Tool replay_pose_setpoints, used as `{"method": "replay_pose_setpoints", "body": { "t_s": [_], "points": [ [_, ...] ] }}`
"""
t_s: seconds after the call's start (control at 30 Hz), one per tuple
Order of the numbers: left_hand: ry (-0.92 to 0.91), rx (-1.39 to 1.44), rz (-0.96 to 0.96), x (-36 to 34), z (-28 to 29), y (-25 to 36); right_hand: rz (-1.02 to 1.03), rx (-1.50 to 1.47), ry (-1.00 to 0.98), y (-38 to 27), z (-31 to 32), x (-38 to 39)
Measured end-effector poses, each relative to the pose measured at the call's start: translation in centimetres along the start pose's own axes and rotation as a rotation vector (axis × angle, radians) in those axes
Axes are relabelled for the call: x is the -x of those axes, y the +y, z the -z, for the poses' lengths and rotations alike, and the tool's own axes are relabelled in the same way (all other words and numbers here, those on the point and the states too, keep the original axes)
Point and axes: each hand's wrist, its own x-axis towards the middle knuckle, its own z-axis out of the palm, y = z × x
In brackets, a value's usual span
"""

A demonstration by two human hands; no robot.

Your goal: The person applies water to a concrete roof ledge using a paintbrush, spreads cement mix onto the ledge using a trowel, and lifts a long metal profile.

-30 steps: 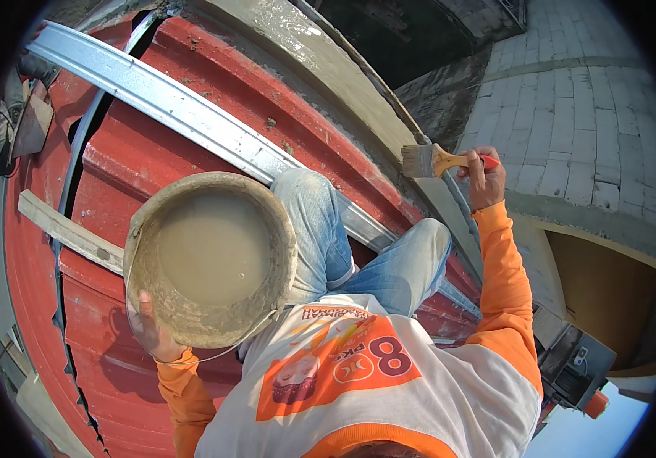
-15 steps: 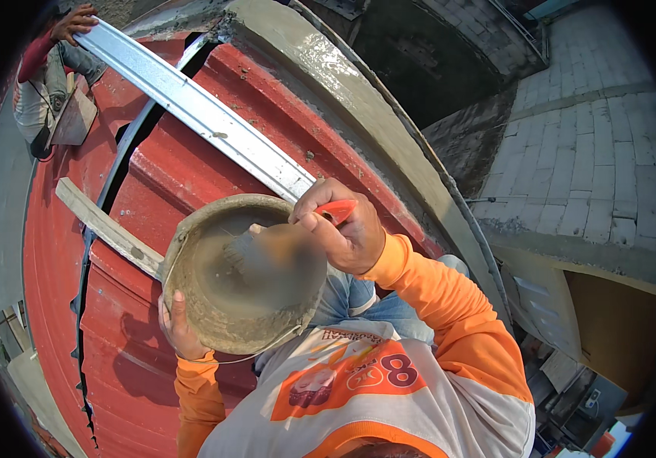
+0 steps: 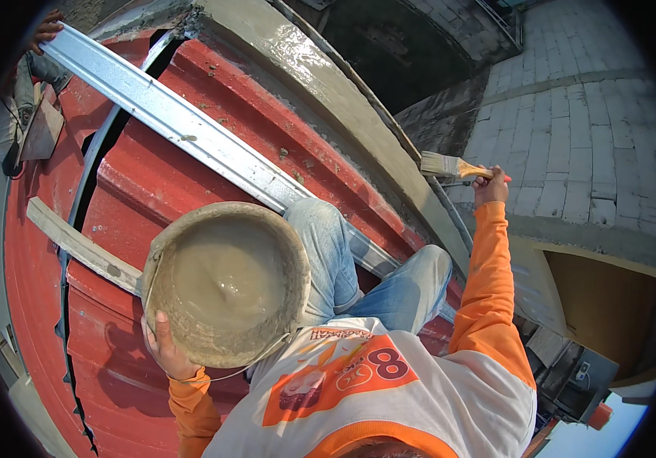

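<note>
My left hand (image 3: 166, 349) grips the left side of a cement-stained bucket (image 3: 298, 267) holding murky grey-beige liquid (image 3: 221, 282), rippled in the middle. The bucket rests near my jeans-clad legs (image 3: 320, 252). My right hand (image 3: 488, 187), at the end of an outstretched arm, is closed on a wide paintbrush (image 3: 442, 164) with a wooden, red-tipped handle. Its pale bristles are at the outer edge of the grey plastered ledge (image 3: 358, 130); whether they touch it I cannot tell. The ledge looks wet and shiny higher up.
I sit on red corrugated roofing (image 3: 129, 191) beside a silver metal channel (image 3: 152, 107) and a weathered plank (image 3: 76, 237). A co-worker's hand (image 3: 44, 34) grips the channel at upper left. Beyond the ledge lie a drop, a pale block wall (image 3: 565, 145) and an opening (image 3: 588, 290).
My right hand dipped the brush into the bucket half a second ago and has since swung it back out right to the ledge. The co-worker's hand has come into view on the channel.
</note>
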Motion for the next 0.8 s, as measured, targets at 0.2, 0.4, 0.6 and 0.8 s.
{"method": "replay_pose_setpoints", "body": {
  "t_s": [0.2, 0.4, 0.6, 0.8],
  "points": [
    [-0.028, 0.060, -0.009, -0.2, 0.3, -0.4, 0.616, 1.471, -0.187, 5.9, -17.3, -1.7],
    [-0.005, 0.171, 0.105, -0.1, -0.7, 0.3, 0.779, 0.872, -0.463, 5.7, -41.1, 0.1],
    [0.000, 0.190, 0.135, 0.1, -0.2, 0.1, 0.496, 0.549, -0.474, -0.1, -36.2, 3.1],
    [0.005, 0.158, 0.104, 0.0, -0.5, 1.0, 0.635, 1.688, -0.413, 4.5, -14.9, -2.0]
  ]
}}
